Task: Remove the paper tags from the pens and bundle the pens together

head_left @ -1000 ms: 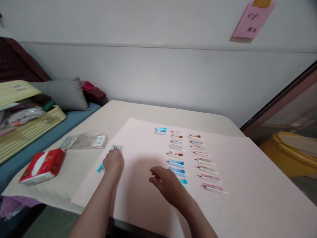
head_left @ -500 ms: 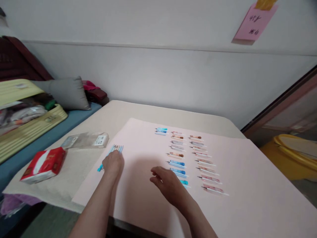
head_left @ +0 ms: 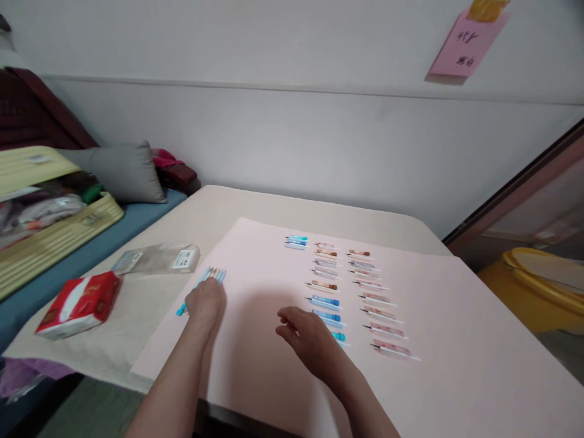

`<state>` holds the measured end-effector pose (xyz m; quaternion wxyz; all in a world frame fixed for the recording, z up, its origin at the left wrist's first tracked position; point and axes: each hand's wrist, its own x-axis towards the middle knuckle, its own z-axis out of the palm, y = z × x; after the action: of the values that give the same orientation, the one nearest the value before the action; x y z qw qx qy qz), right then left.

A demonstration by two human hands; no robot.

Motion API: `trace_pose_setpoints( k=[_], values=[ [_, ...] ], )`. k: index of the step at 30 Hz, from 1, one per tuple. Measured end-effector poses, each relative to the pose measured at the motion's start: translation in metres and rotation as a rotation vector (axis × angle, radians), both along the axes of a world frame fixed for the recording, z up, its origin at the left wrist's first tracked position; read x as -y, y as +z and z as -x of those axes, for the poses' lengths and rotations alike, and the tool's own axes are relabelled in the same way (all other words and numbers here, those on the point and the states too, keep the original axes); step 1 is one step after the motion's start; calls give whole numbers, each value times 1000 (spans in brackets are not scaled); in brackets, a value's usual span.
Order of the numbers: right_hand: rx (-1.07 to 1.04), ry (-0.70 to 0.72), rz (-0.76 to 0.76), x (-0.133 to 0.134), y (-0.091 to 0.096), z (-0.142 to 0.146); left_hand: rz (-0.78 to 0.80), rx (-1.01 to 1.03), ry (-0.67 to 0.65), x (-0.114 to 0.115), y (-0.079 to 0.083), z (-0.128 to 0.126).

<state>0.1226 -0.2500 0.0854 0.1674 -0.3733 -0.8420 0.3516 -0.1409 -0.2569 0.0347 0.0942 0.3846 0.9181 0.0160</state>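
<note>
My left hand rests on a small bunch of blue pencils near the left edge of a pale pink sheet, its fingers closed over them. Just to the right, my right hand hovers over the sheet with its fingers loosely curled and nothing in them. It is next to the lower blue items in rows of small pens and pencils laid out across the sheet. Three blue ones lie at the top of the left row.
A red tissue pack and a clear plastic packet lie on the beige table to the left. Beyond are a yellow open case, a grey pillow and a blue mattress. A pink note hangs on the wall; a yellow bin stands right.
Almost nothing has moved. My left hand has shifted slightly toward me on the blue pencils; the right hand stays where it was.
</note>
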Motion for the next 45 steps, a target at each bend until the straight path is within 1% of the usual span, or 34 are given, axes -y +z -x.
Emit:
trace_pose_setpoints(
  k=[3, 4, 6, 8, 9, 10, 11, 12, 13, 15, 17, 18, 20, 21, 22, 23, 25, 27, 28, 29, 31, 34, 40, 42, 45],
  values=[
    [13, 11, 4, 0, 0, 0, -2, 20, -27, -3, 7, -6],
    [24, 13, 1, -1, 0, 0, -20, 36, -51, -4, 11, -13],
    [57, 0, -15, -3, -1, 0, -107, 81, -144, -6, 22, -35],
    [100, -35, -42, -6, -4, 1, -327, 119, -238, -3, 36, -67],
    [122, -57, -58, -8, -6, 1, -438, 187, -285, 0, 44, -83],
    [140, -78, -73, -10, -8, 1, -537, 318, -350, 5, 52, -99],
    [155, -94, -89, -11, -10, 0, -612, 516, -421, 10, 60, -114],
    [170, -106, -100, -12, -11, 0, -657, 764, -479, 17, 69, -125],
    [183, -115, -108, -13, -12, -1, -673, 1007, -501, 24, 76, -134],
    [212, -130, -115, -13, -13, -2, -664, 1370, -495, 36, 90, -143],
    [237, -147, -113, -12, -13, -2, -645, 1603, -504, 44, 99, -145],
    [247, -154, -112, -12, -14, -1, -631, 1673, -515, 46, 102, -144],
    [276, -153, -115, -10, -16, 2, -619, 1735, -512, 47, 102, -140],
    [297, -149, -120, -9, -18, 4, -630, 1739, -471, 46, 100, -138],
    [319, -141, -130, -8, -21, 6, -658, 1739, -395, 44, 96, -136],
    [341, -133, -142, -8, -24, 8, -701, 1742, -288, 41, 92, -133],
    [365, -114, -178, -7, -31, 11, -791, 1791, -12, 35, 81, -127],
    [392, -101, -213, -8, -36, 12, -836, 1865, 224, 29, 72, -120],
    [407, -96, -230, -11, -38, 12, -856, 1881, 305, 27, 69, -115],
    [423, -93, -248, -15, -39, 13, -874, 1890, 356, 26, 67, -112],
    [463, -96, -298, -30, -40, 15, -914, 1894, 400, 24, 66, -105],
    [566, -136, -400, -68, -40, 25, -937, 1924, 414, 25, 69, -100],
    [656, -183, -439, -163, -47, 54, -946, 1945, 441, 24, 73, -96],
    [685, -215, -437, -186, -52, 61, -965, 1945, 471, 23, 72, -94],
    [710, -275, -420, -206, -61, 67, -969, 1975, 579, 20, 69, -92]
  ],
)
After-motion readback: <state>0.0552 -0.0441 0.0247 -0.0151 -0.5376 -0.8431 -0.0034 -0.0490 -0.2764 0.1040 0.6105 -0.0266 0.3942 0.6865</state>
